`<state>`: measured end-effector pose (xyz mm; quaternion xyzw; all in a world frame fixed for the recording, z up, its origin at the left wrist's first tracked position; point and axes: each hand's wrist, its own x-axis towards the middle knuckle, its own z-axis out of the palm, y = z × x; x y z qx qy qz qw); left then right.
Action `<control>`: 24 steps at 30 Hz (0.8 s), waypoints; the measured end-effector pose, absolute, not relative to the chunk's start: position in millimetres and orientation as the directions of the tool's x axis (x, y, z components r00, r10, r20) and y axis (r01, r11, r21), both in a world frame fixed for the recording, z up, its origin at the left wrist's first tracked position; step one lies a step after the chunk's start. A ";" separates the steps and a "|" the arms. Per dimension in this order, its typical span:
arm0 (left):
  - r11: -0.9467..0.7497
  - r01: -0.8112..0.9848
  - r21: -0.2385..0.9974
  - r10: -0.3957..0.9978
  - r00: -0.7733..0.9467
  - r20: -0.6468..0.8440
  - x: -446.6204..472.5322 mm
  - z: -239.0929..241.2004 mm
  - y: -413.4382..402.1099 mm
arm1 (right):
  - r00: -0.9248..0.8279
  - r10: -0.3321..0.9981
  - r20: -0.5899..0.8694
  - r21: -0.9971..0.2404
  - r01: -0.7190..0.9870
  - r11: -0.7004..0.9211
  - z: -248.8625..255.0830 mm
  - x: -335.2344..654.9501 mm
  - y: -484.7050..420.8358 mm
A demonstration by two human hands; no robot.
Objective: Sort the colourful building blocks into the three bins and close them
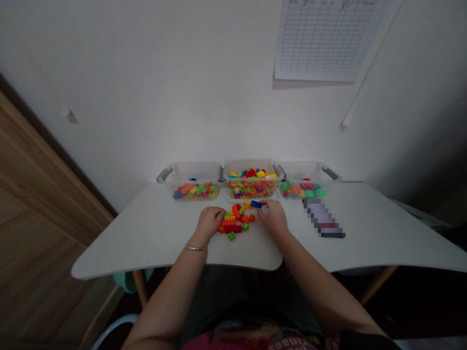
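Observation:
My right hand [273,217] pinches a dark blue toy brick [256,204] between thumb and fingers, just above the table at the far right of a brick pile. My left hand [209,221] rests at the pile's left edge with its fingers curled inward; whatever they hold, if anything, is hidden. Between the hands lie a dark red brick [233,229], a yellow brick [229,218], an orange brick [245,219] and several others. A green brick [232,236] lies nearest to me, and another green brick [245,227] sits to its right.
Along the wall stand three clear bins: a left bin [197,170], a middle bin [251,167] heaped with bricks, and a right bin [299,170] with rounded pieces. A blurred-out phone-like object [324,218] lies right of my right hand on the white table [146,238].

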<state>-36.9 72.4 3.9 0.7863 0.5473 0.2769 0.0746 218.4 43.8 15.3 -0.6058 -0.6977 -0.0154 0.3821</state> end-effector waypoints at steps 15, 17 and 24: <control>-0.391 0.808 0.440 0.901 0.237 0.365 -39.5 0.6 75.5 | 0.284 0.828 0.484 -0.582 0.811 0.062 119.5 218.3 126.9; -0.392 0.808 0.441 0.900 0.237 0.366 -39.4 0.3 75.5 | 0.280 0.870 0.405 -0.546 0.838 -0.016 123.5 214.1 129.5; -0.395 0.812 0.429 0.903 0.259 0.342 -37.5 5.3 73.1 | 0.312 0.868 0.386 -0.475 0.874 -0.102 127.2 202.9 131.3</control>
